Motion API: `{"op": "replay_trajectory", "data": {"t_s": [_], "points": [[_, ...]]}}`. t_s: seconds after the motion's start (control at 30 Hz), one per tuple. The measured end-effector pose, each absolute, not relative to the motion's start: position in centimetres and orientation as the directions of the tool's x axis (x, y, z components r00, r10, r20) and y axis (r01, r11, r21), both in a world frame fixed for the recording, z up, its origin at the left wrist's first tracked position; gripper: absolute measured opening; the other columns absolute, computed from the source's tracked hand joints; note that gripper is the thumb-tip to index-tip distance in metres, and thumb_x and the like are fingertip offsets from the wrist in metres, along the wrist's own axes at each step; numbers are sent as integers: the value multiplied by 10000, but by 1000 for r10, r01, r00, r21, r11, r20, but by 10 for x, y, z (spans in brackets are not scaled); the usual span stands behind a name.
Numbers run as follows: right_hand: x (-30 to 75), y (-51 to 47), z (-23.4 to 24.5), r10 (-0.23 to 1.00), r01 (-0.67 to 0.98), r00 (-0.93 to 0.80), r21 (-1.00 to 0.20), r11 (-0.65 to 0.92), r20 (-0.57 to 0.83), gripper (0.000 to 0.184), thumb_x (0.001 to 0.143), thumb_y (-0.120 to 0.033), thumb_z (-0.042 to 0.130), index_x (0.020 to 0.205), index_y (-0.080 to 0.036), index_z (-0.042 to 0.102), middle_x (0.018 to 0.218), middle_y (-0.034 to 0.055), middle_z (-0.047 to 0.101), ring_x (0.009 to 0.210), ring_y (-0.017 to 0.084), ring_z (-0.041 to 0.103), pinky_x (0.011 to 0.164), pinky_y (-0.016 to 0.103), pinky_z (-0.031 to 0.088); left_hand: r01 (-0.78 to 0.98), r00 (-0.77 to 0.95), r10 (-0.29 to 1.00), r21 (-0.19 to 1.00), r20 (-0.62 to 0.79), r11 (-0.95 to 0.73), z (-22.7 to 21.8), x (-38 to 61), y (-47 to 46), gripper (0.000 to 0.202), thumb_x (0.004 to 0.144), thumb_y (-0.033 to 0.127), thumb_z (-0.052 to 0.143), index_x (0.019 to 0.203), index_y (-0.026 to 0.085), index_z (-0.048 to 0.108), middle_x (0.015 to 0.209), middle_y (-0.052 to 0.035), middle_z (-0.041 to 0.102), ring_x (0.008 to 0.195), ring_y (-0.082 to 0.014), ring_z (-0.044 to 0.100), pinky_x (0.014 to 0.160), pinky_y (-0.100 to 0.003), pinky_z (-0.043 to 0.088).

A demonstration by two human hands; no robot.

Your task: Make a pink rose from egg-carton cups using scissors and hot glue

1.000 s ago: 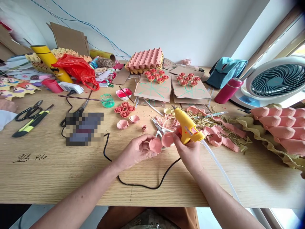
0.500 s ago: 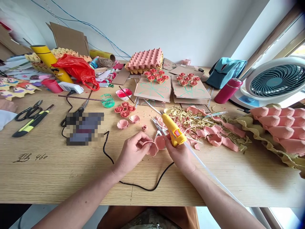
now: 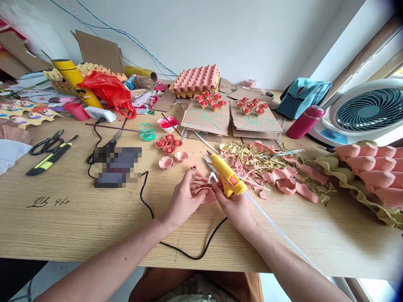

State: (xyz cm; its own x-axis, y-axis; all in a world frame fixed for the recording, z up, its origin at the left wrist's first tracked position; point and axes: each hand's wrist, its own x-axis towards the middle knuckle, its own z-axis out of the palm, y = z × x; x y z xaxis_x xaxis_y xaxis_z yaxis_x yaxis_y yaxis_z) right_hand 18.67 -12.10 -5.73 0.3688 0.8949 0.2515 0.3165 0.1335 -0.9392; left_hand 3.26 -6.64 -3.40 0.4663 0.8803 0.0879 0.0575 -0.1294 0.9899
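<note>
My left hand (image 3: 187, 196) pinches a pink egg-carton flower (image 3: 207, 196) made of rounded petals, just above the table. My right hand (image 3: 236, 209) is wrapped round a yellow glue gun (image 3: 227, 174), its nozzle pointing away and to the left, with a long white glue stick (image 3: 267, 220) trailing from its back. The right fingertips touch the flower's right side. Behind it lie scissors (image 3: 213, 176), partly hidden. Two pink petal cups (image 3: 166, 162) and a small rolled bud (image 3: 194, 167) sit just beyond my left hand, near several red-edged roses (image 3: 169, 144).
Carton scraps (image 3: 283, 176) spread to the right, beside stacked egg trays (image 3: 371, 163). Cardboard sheets with flowers (image 3: 206, 119) stand behind. A black cord (image 3: 201, 256) loops in front. A utility knife (image 3: 52, 157) lies left, near another person's sleeve (image 3: 12, 155). A fan (image 3: 365, 111) stands right.
My left hand has brought the flower right, up against my right fingertips. The separate petal seen at my right fingers now meets the flower. The view has shifted slightly.
</note>
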Motion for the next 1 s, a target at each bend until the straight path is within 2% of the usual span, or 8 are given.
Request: {"op": "replay_trajectory", "data": {"t_s": [0.07, 0.2, 0.4, 0.63, 0.7, 0.8, 0.9, 1.0], "points": [[186, -121, -55, 905, 318, 345, -938, 137, 249, 141, 879, -361, 655, 844, -232, 609, 771, 17, 640, 687, 174, 578, 660, 327, 514, 69, 518, 855, 997, 4, -47, -33, 33, -65, 337, 853, 226, 609, 1171, 194, 505, 1020, -64, 714, 791, -168, 715, 632, -272, 595], [186, -121, -49, 917, 270, 321, -951, 153, 239, 154, 882, -363, 634, 813, -228, 608, 731, 3, 616, 642, 154, 557, 626, 297, 508, 103, 585, 801, 991, -127, 82, -31, 33, -62, 252, 849, 275, 599, 1072, 157, 612, 823, -32, 700, 664, -153, 660, 513, -243, 561], [186, -123, -38, 931, 222, 302, -965, 138, 203, 199, 869, -402, 628, 800, -218, 594, 708, -4, 593, 629, 149, 552, 609, 282, 509, 120, 549, 823, 988, -148, 98, -33, 33, -59, 195, 803, 258, 608, 961, 164, 672, 754, -7, 663, 649, -150, 641, 489, -236, 566], [182, -122, -37, 957, 171, 219, -973, 153, 189, 188, 851, -403, 642, 809, -229, 585, 686, -2, 623, 610, 167, 595, 581, 290, 531, 167, 615, 779, 986, -126, 28, -32, 32, -59, 173, 814, 240, 588, 924, 160, 695, 677, 11, 619, 583, -118, 592, 426, -180, 510], [183, -121, -40, 955, 192, 229, -970, 148, 191, 183, 851, -391, 646, 809, -225, 582, 696, -2, 622, 615, 166, 594, 599, 297, 535, 161, 636, 758, 986, -145, 54, -30, 30, -58, 253, 841, 307, 612, 1025, 157, 698, 717, -9, 649, 633, -140, 620, 429, -187, 517], [186, -121, -43, 938, 265, 276, -955, 135, 209, 185, 861, -389, 640, 828, -211, 605, 754, 11, 627, 662, 166, 591, 647, 306, 533, 44, 707, 686, 978, -174, 202, -30, 25, -55, 386, 883, 440, 602, 1147, 167, 675, 903, -76, 712, 789, -194, 677, 471, -212, 547], [189, -121, -41, 920, 263, 329, -956, 130, 215, 210, 862, -410, 640, 888, -203, 624, 795, 24, 641, 708, 175, 599, 662, 307, 531, -61, 759, 621, 927, -198, 370, -33, 22, -50, 449, 909, 523, 552, 1142, 159, 674, 1035, -131, 718, 883, -228, 692, 518, -232, 570], [192, -121, -38, 919, 200, 344, -971, 131, 195, 237, 857, -435, 648, 906, -206, 610, 768, 16, 631, 668, 167, 580, 611, 295, 513, -86, 788, 573, 883, -223, 461, -34, 21, -48, 455, 913, 526, 548, 1130, 148, 677, 1061, -152, 722, 897, -233, 698, 557, -238, 575]]}}
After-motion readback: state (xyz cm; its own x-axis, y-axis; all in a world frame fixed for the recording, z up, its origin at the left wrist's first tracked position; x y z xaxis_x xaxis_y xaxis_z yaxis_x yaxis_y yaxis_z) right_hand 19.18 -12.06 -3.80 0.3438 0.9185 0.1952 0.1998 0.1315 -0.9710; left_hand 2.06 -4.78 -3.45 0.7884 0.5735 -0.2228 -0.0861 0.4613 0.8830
